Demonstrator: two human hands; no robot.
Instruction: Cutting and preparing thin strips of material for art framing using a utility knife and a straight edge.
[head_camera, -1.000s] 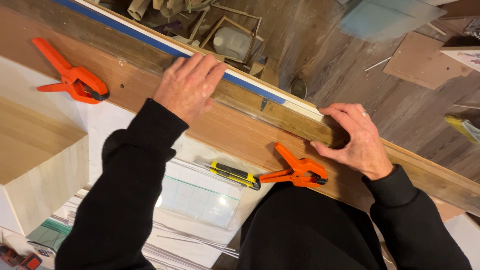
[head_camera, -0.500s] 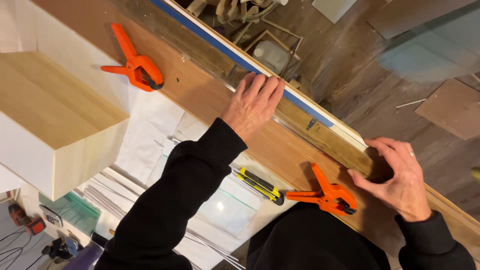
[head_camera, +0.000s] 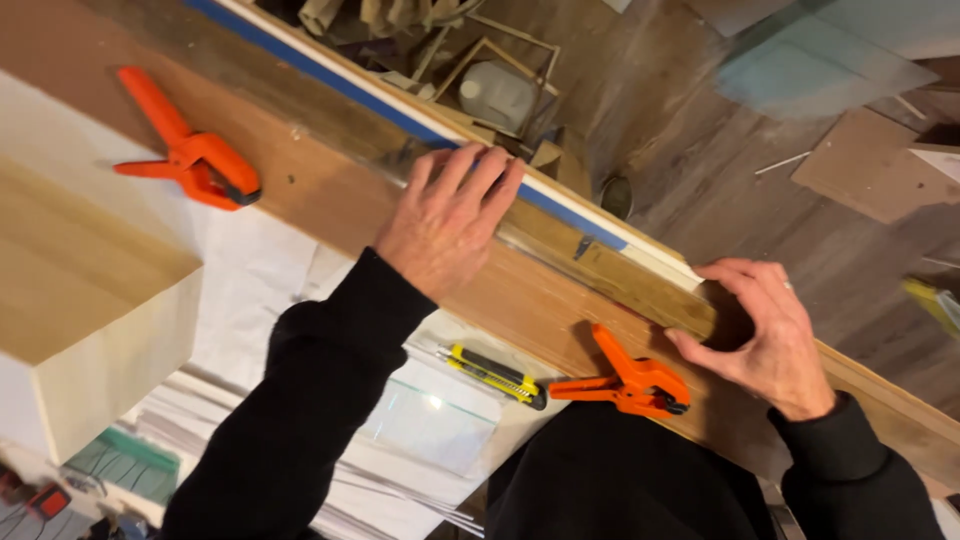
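My left hand (head_camera: 445, 220) lies flat, fingers together, pressing on a long wooden board (head_camera: 330, 185) that runs diagonally across the bench. Its fingertips reach a narrow strip with blue tape (head_camera: 400, 110) along the board's far edge. My right hand (head_camera: 765, 335) is curled over the strip's right end, thumb and fingers gripping the edge. An orange spring clamp (head_camera: 630, 380) bites the board just left of my right hand. A second orange clamp (head_camera: 190, 155) holds the board at the far left.
A yellow and black utility knife (head_camera: 490, 375) lies by a clear glass pane (head_camera: 430, 425) near my body. A pale wooden box (head_camera: 90, 300) stands at left on white paper. Beyond the bench, a dark plank floor holds scrap pieces and a plastic jug (head_camera: 495, 95).
The view has shifted a little, so the board and clamps sit lower and further right in frame. Both hands stay on the board; my left hand slid slightly along it.
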